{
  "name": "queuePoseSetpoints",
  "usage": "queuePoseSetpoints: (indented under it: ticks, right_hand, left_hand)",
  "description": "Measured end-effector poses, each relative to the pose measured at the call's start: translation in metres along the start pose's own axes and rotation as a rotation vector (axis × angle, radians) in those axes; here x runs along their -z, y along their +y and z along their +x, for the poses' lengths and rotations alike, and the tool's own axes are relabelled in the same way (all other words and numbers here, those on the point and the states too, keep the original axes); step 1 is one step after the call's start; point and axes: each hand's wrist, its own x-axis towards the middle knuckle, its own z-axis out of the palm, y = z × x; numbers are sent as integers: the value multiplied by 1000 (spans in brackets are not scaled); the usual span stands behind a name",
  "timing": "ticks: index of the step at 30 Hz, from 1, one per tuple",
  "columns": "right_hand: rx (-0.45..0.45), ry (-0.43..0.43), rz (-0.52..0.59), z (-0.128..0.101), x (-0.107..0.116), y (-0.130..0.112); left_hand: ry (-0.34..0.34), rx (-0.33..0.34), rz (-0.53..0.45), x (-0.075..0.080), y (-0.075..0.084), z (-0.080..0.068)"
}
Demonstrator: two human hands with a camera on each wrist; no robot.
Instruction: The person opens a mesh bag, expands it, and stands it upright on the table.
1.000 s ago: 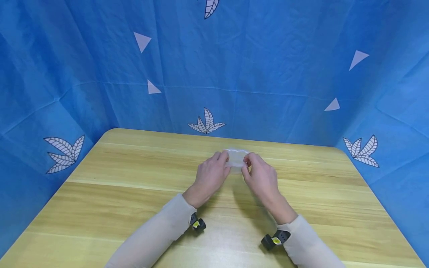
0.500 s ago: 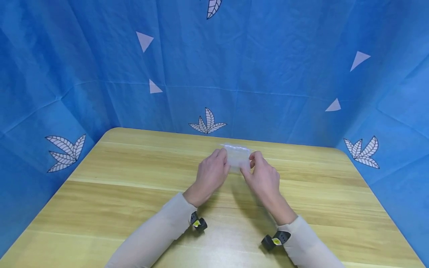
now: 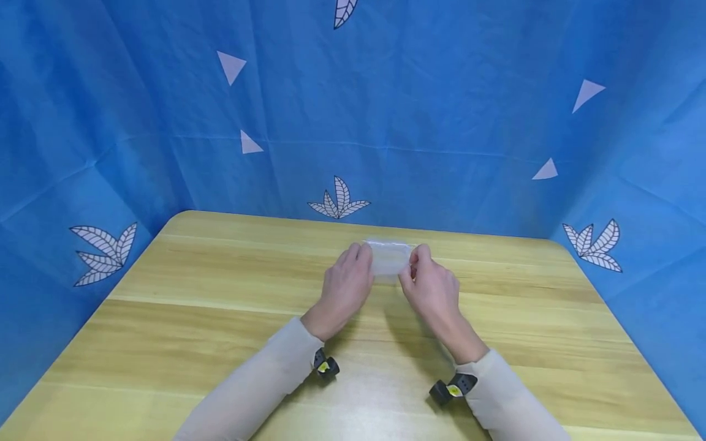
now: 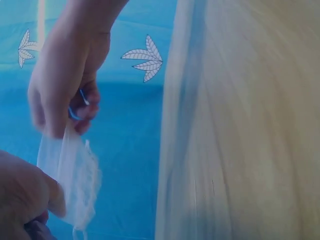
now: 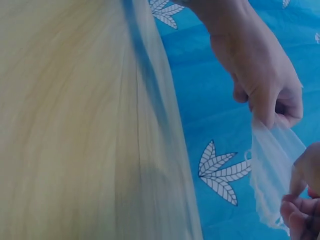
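Both hands hold a translucent white sheet-like piece (image 3: 388,258), with a crinkled, gathered edge, above the far middle of the table. In the head view my left hand (image 3: 346,280) grips its left end and my right hand (image 3: 433,286) pinches its right end between thumb and fingers. The left wrist view shows the ruffled edge of the thin piece (image 4: 77,175) hanging between both hands, with a small loop at its lower end. From the right wrist view the piece (image 5: 272,167) looks folded or doubled where the left hand (image 5: 265,75) pinches it. Its exact kind is unclear.
A light wood-patterned table (image 3: 220,343) spreads under the arms. Blue curtain cloth (image 3: 430,122) with leaf and triangle prints hangs around its back and sides. Each wrist bears a black strapped camera, one on the left (image 3: 328,367) and one on the right (image 3: 444,392).
The translucent piece shows a wider, taller face than one second ago. My right thumb and fingers parted half a second ago and now pinch its end together. The left hand barely shifts.
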Motion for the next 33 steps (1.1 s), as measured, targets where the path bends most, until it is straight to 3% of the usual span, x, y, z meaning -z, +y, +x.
queuePoseSetpoints:
  ticks: [6,12,17,24,33]
  right_hand:
    - [54,57,-40,1,-1,-1]
    - [87,55,-36,1,-5,-4]
    - [108,76,5,-2,-7,-5]
    - [275,107,28,-6,-12,-8]
    - [176,62,11,-4,-7,-8]
  left_hand:
    - [-42,-38,-5,0,1,-2]
    - [0,-126,8,0,3,-3]
    - [-8,-119,-6,1,3,-3]
    - [-28,-156,17,1,6,-3]
    - [1,-77,-5,4,4,-1]
